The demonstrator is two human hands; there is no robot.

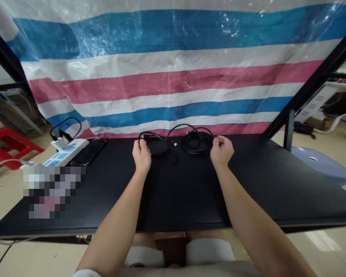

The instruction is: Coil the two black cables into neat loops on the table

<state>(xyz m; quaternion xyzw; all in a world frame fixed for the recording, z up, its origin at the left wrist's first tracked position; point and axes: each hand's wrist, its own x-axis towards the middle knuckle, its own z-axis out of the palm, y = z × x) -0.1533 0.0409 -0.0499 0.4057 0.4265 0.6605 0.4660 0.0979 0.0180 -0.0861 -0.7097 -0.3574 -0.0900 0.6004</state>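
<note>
Black cable lies in loops toward the back of the black tabletop (178,196). On the left is a looser cable loop (159,156), and my left hand (142,154) is closed on its left side. A rounder cable coil (195,152) rests to the right, its edge pinched between the fingers of my right hand (222,151). One strand arches between the two sets of loops. A small light-coloured connector (175,144) shows between them. The cable inside each fist is partly hidden by the fingers.
A white power strip (67,152) with plugs and a dark phone (88,152) lie at the left, near a blurred-out patch. A striped plastic sheet (173,88) hangs behind the table. Black frame posts (288,130) flank it. A red stool (11,140) and bluish plastic lid (320,163) stand beyond.
</note>
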